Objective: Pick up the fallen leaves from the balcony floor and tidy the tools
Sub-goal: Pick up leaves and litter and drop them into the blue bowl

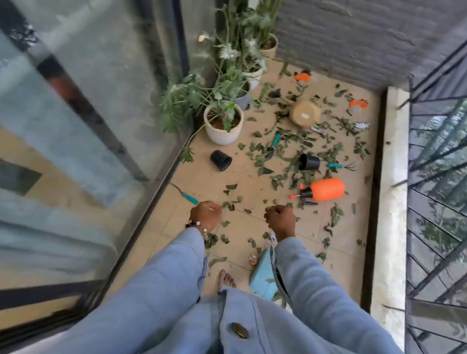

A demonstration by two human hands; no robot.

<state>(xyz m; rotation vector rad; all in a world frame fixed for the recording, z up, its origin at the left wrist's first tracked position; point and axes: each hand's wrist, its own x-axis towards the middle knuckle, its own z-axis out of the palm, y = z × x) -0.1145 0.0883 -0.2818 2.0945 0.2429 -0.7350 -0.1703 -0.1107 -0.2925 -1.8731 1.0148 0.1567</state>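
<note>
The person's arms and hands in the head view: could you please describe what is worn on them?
Both arms are covered to the wrist by long, loose, light-blue sleeves of the same garment, which has a round dark button on its front. The left hand has a beaded bracelet at the wrist, with dark and pale beads. The right hand is bare, with no bracelet or glove visible.

leaves [264, 170] on floor [251, 223], sprayer [324, 190] right

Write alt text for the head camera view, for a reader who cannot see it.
A person in pale blue sleeves stands on a tiled balcony floor strewn with fallen leaves, left hand and right hand curled and empty. An orange spray bottle, tipped black pots and teal-handled tools lie scattered ahead.
</note>
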